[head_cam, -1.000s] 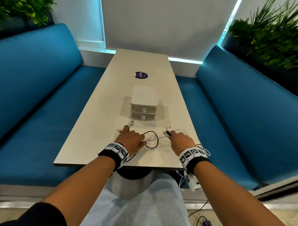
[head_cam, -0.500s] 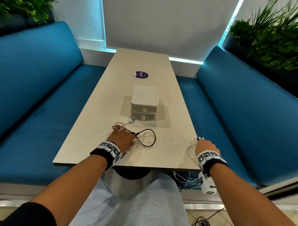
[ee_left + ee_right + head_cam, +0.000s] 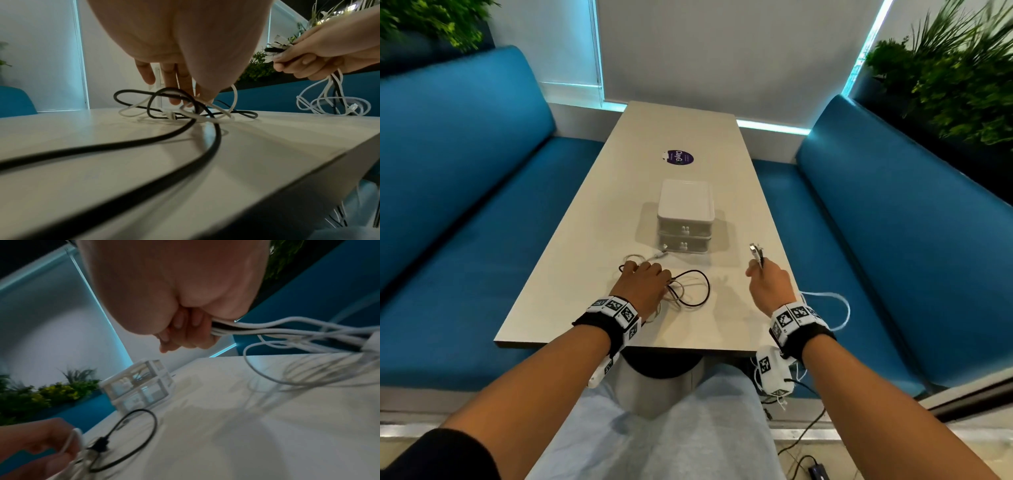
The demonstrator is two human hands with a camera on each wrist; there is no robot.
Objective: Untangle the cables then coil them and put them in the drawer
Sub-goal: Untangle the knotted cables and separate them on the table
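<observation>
A tangle of black and white cables [image 3: 690, 291] lies on the near part of the table [image 3: 592, 274]. My left hand [image 3: 643, 284] sits on its left side, thumb and fingertips [image 3: 174, 95] closed down on the strands, with a white strand [image 3: 71, 441] running between them. My right hand [image 3: 765, 282] is raised over the table's right edge and grips a bundle of cable ends [image 3: 756, 253] that stick up from the fist. From it, white loops [image 3: 835, 308] hang off the table edge. The white two-drawer box [image 3: 686, 219] stands just beyond, both drawers closed.
A purple round sticker [image 3: 677, 157] lies on the far half of the table. Blue benches [image 3: 465, 212] run along both sides, with plants behind them. More wires and a small black device [image 3: 816, 471] lie on the floor at the right.
My right hand first pulled the cable ends from the middle out to the right edge, then rose and moved forward with them. My left hand stayed on the tangle.
</observation>
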